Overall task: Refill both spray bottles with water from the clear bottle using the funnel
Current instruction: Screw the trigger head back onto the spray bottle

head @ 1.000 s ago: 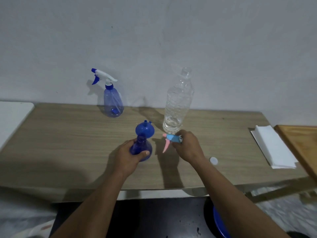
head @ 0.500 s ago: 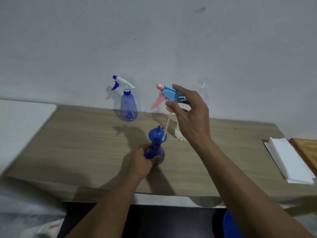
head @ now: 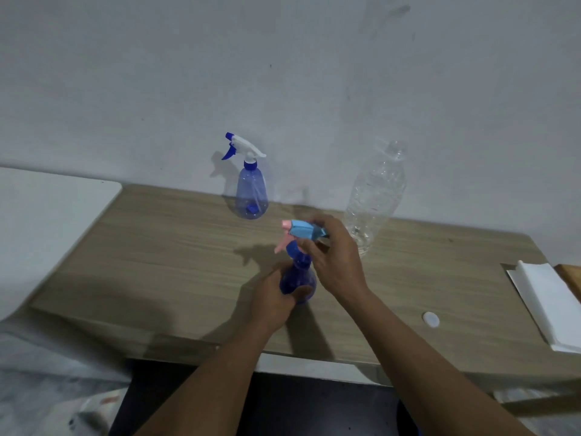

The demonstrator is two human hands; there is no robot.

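My left hand [head: 273, 298] grips the body of a dark blue spray bottle [head: 298, 280] standing near the table's front middle. A blue funnel [head: 293, 247] sits in its neck, mostly hidden by my right hand. My right hand [head: 334, 258] holds a light blue and pink spray head [head: 300, 230] right above the funnel. A second, paler blue spray bottle [head: 251, 196] with a white and blue head stands at the back by the wall. The clear bottle [head: 374, 196] stands uncapped at the back right, with only a little water at its bottom.
A white bottle cap [head: 430, 319] lies on the wooden table [head: 176, 247] to the right. A stack of white napkins [head: 547, 305] lies at the right edge beside a wooden board [head: 570, 275]. A white surface [head: 47, 221] adjoins the table on the left.
My right hand picked the spray head up off the table, raised it high, then brought it down to just above the funnel. My left hand kept its hold on the dark blue bottle.
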